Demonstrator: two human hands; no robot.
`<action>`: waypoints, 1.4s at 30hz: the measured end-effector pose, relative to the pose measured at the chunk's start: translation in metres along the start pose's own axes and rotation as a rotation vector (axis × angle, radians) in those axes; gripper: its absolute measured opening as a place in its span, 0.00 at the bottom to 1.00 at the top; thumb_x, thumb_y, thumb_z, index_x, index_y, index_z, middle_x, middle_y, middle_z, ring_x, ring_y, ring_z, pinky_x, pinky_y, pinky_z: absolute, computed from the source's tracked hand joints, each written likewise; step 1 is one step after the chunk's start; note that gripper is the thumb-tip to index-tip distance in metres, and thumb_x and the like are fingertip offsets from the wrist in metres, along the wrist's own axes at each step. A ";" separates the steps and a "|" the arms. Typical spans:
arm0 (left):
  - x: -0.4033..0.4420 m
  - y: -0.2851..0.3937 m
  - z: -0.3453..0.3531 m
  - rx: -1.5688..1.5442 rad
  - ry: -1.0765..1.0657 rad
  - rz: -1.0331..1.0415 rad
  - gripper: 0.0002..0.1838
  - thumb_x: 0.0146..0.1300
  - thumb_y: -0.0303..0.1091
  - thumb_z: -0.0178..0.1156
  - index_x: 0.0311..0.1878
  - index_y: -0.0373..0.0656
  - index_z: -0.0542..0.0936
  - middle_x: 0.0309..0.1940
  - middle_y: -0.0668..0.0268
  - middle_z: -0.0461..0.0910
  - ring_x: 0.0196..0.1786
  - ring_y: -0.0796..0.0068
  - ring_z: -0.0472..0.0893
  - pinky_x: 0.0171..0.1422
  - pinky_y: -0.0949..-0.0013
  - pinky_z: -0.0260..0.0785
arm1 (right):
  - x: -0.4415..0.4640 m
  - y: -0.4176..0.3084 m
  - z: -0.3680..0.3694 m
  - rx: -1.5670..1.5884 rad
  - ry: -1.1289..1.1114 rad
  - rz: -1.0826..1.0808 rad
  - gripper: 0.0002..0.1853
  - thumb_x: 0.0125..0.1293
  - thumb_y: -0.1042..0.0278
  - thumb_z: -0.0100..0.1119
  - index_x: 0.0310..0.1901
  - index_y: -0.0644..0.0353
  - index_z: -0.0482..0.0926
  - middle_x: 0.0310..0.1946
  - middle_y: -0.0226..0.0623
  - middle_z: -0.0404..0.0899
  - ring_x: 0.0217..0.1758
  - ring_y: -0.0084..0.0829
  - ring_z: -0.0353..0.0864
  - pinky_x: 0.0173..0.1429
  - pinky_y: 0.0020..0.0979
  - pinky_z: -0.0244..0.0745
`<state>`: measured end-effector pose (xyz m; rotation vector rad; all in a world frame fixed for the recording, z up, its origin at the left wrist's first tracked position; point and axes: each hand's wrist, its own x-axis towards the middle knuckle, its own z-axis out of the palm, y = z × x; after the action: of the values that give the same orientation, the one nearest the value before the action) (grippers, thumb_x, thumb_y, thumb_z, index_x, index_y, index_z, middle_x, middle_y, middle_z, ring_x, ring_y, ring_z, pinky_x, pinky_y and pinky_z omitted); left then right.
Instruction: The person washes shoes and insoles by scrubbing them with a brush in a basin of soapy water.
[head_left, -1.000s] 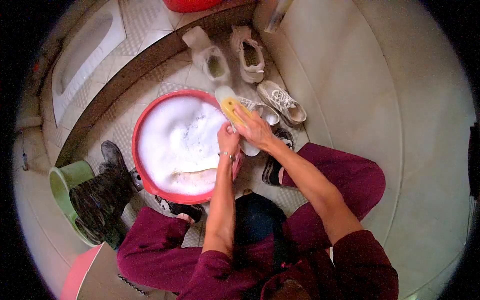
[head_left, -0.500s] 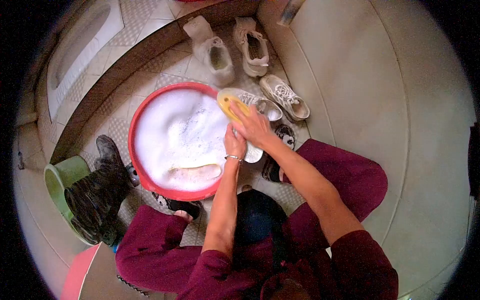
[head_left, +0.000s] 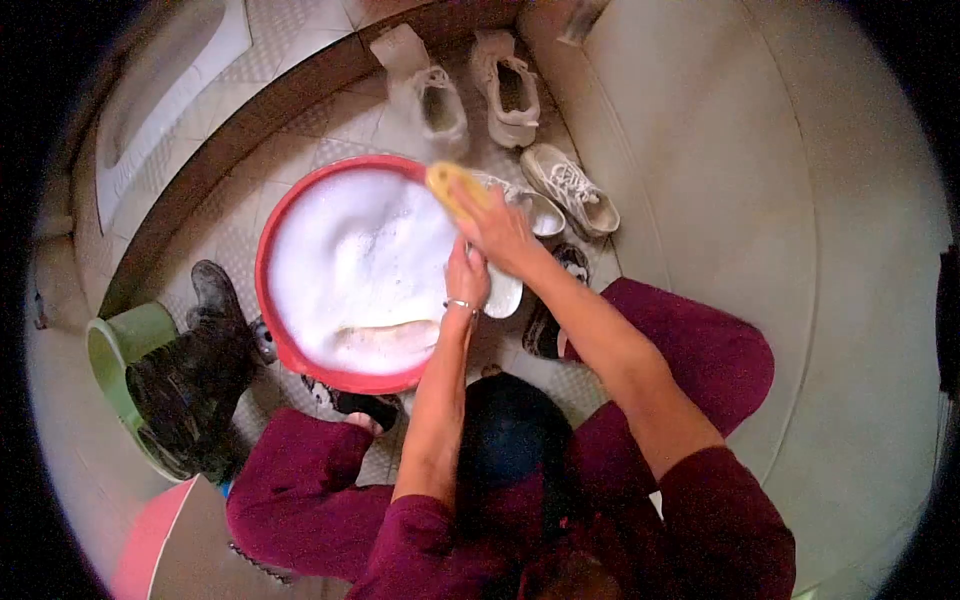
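My right hand (head_left: 500, 232) is closed on a yellow scrubbing brush (head_left: 447, 187), its fingers lying along the brush's back. Below it, my left hand (head_left: 467, 277) grips a white shoe (head_left: 505, 297) by the red basin's right rim. Both hands partly cover this shoe. Thick white suds fill the red basin (head_left: 264, 262). A pale shoe (head_left: 388, 346) lies half sunk in the foam near the front. Just beyond my right hand stands another white shoe (head_left: 543, 213), partly hidden.
More white shoes stand at the back: one (head_left: 436, 108), a second (head_left: 512, 98) and a laced one (head_left: 572, 190). On the left, dark boots (head_left: 190, 385) lean against a green tub (head_left: 140, 330). A pink-edged box (head_left: 165, 540) is at front left. Walls curve around.
The yellow brush and my right hand have slid a little up and left along the shoe. My left hand stays almost in place, still gripping the shoe.
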<state>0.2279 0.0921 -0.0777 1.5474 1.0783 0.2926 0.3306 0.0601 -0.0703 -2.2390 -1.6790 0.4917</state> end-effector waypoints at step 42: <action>0.002 -0.016 0.009 -0.263 0.000 -0.038 0.15 0.58 0.33 0.48 0.45 0.33 0.72 0.35 0.46 0.76 0.40 0.52 0.76 0.46 0.59 0.66 | 0.045 -0.009 -0.049 -0.008 -0.096 0.292 0.30 0.62 0.49 0.42 0.66 0.41 0.51 0.41 0.52 0.66 0.36 0.49 0.74 0.42 0.44 0.70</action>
<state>0.2279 0.0858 -0.0957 1.2911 1.0241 0.3916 0.3561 0.1040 -0.0270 -2.5171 -1.4021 0.6707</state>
